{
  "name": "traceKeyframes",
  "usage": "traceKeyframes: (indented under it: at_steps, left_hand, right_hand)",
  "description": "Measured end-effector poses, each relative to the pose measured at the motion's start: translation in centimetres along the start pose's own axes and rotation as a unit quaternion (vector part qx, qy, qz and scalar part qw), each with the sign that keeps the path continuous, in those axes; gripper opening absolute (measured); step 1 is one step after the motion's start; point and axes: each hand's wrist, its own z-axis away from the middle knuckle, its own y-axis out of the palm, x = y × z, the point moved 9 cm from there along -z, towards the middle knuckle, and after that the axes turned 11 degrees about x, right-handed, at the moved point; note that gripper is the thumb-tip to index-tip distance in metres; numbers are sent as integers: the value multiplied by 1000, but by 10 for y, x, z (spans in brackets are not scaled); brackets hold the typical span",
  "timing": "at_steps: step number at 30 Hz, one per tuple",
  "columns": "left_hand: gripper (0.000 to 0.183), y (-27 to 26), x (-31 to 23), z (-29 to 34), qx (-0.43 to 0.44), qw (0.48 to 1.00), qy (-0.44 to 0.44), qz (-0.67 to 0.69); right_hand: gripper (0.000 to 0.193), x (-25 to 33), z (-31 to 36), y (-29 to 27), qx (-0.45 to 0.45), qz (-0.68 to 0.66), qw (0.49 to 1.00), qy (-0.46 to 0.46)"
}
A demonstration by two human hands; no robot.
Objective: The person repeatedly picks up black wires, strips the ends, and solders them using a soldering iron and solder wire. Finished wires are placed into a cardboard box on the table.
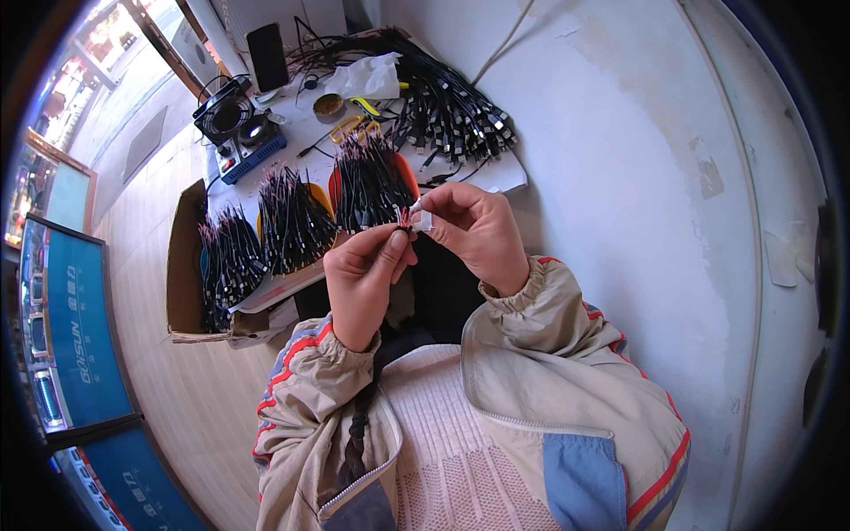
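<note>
My left hand (365, 270) is closed, thumb and forefinger pinching the thin red and black wire ends (405, 219), while my right hand (474, 232) is curled with its fingertips nipping the small white plug (420, 220); both are held up over my lap, just in front of the table (496, 175). Wires and plug are tiny and half hidden by my fingers, so I judge a loose pinch could let the plug drop into my lap or a wire seat crooked. A careless elbow could also knock the black wire bundles (292, 221) standing on the table edge just beyond my hands.
</note>
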Motion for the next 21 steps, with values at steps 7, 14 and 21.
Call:
traceKeyframes:
  at_steps: [7,14,21]
  left_hand:
    - [17,7,9,-2,68,992,-33,104]
    - [16,1,5,2,25,995,28,88]
    - [16,-1,2,4,20,998,27,55]
  right_hand:
    - [15,-2,-2,3,10,33,999,-13]
    - [20,-24,1,10,10,-182,983,19]
    - [18,-11,1,9,17,-98,995,18]
